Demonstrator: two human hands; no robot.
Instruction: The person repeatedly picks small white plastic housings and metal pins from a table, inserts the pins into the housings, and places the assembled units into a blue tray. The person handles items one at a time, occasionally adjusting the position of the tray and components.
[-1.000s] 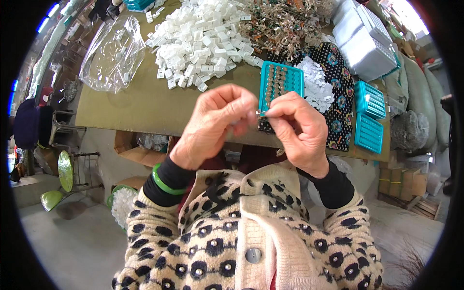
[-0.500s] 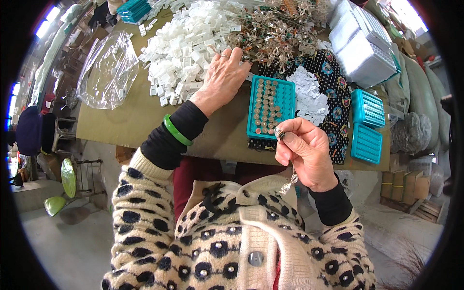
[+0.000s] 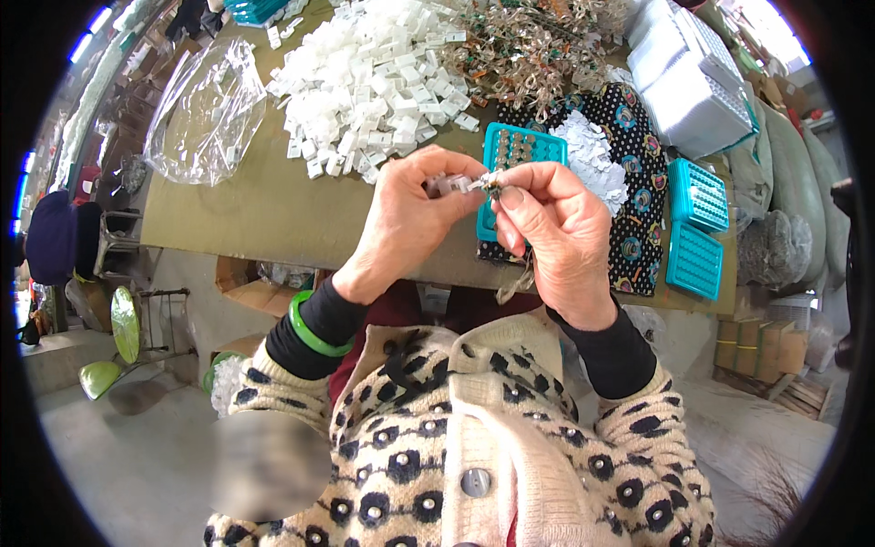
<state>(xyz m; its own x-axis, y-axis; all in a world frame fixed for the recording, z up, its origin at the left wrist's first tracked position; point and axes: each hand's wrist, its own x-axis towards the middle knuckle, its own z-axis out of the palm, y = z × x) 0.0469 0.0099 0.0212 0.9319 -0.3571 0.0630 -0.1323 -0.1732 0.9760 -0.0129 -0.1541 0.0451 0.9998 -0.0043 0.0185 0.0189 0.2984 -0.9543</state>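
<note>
My hands meet over the table's front part. Between the thumb and fingers of my left hand (image 3: 401, 219) are small white plastic tags (image 3: 447, 184); their exact number cannot be told. My right hand (image 3: 570, 228) pinches a small shiny ornament (image 3: 493, 185) with a dark and gold-coloured tip, touching the end of a white tag. A thin clear strand (image 3: 516, 284) dangles below my right fingers, seemingly part of that ornament. Behind my hands lies a teal tray (image 3: 541, 133) of small round brownish pieces (image 3: 515, 150), its lower part hidden by my right hand.
A big heap of white tags (image 3: 369, 87) and a heap of glittery ornaments (image 3: 538, 46) lie at the back. White flakes (image 3: 592, 155) sit on a dark patterned cloth (image 3: 643, 196). Teal trays (image 3: 694, 260) and stacked white sheets (image 3: 688, 87) stand right; a clear bag (image 3: 210, 114) lies left.
My left hand has come back from the white heap, now holding white tags, and has met my right hand. My right hand has risen slightly, still pinching the ornament.
</note>
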